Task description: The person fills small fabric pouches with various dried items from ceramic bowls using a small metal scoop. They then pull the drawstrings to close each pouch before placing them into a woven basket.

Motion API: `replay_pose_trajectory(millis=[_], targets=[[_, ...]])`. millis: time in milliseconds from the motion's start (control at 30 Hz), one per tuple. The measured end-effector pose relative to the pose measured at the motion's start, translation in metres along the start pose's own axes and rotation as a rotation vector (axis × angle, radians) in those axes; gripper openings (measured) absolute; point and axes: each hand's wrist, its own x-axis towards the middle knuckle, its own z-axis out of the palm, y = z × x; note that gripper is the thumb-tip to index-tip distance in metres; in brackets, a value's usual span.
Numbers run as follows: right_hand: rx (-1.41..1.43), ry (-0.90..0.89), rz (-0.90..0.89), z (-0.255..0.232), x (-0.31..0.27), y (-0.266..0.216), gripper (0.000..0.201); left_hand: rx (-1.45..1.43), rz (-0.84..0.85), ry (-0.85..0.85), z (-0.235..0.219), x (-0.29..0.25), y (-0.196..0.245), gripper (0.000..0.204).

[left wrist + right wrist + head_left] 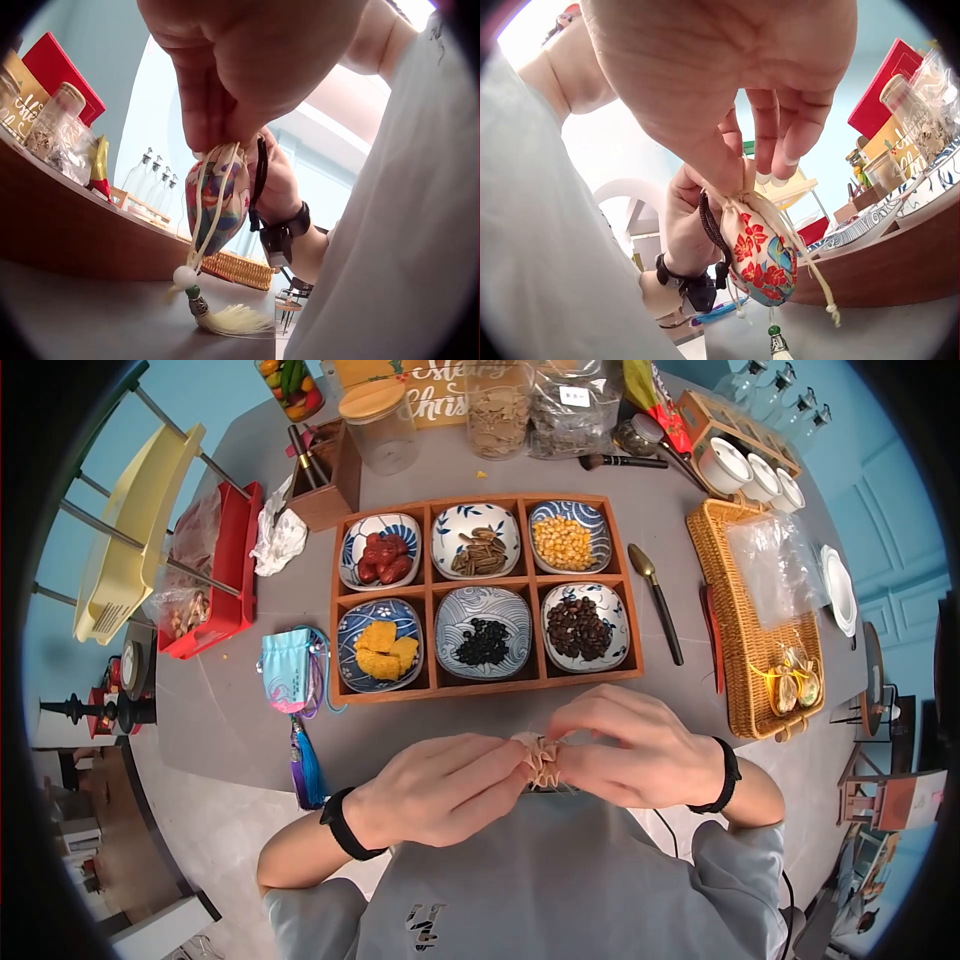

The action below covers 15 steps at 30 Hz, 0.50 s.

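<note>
Both hands meet at the cream gathered neck of a drawstring pouch [541,762], in front of the body at the table's near edge. My left hand [440,785] pinches one side of the neck, and my right hand [635,745] pinches the other, its outer fingers lifted. In the wrist views the pouch [761,259] hangs rounded below the fingers, printed with red flowers and blue shapes. Pale cords [217,206] run down its side. Below hang a white bead [186,277], a green bead and a cream tassel [238,319].
Ahead stands a wooden divided tray [490,685] with patterned bowls of dried ingredients. A blue tasselled pouch [287,670] lies left, near a red bin [245,595]. On the right are a small spoon [657,600] and a wicker basket [737,670]. Jars [380,435] line the back.
</note>
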Motion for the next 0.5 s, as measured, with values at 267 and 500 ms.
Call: replay_pose_trajectory(millis=[267, 500], targets=[[0.024, -0.044, -0.005, 0.004, 0.003, -0.001, 0.014, -0.014, 0.02, 0.035, -0.002, -0.004, 0.001, 0.019], [-0.176, -0.132, 0.007, -0.013, 0.005, -0.006, 0.014, 0.173, -0.013, -0.131, -0.021, -0.011, 0.002, 0.019]])
